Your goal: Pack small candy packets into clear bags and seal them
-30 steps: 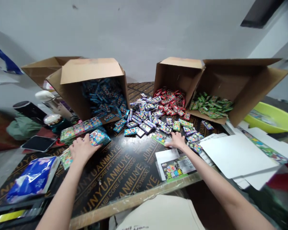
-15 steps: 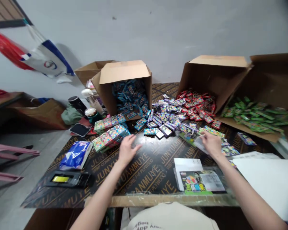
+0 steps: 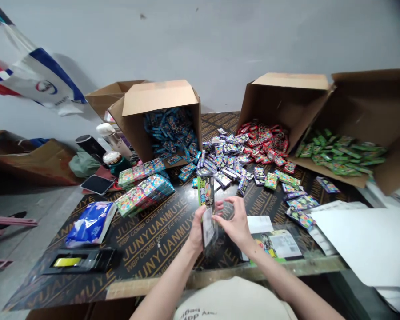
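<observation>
Fingers (image 3: 232,205) of the right hand (image 3: 235,224) curve half open, tips at one edge of an upright printed packet (image 3: 206,195); the left hand (image 3: 196,233) closes on its lower edge. Packet held just above the black plywood table (image 3: 153,253). A light edge grip suits so thin a packet.

Bright, even light on grey wall (image 3: 200,53), prob. overhead; glare on black plywood tabletop (image 3: 153,262), soft shadows only. Fisheye bend at edges, top-right corner dark, slight blur on held packet (image 3: 206,209).
</observation>
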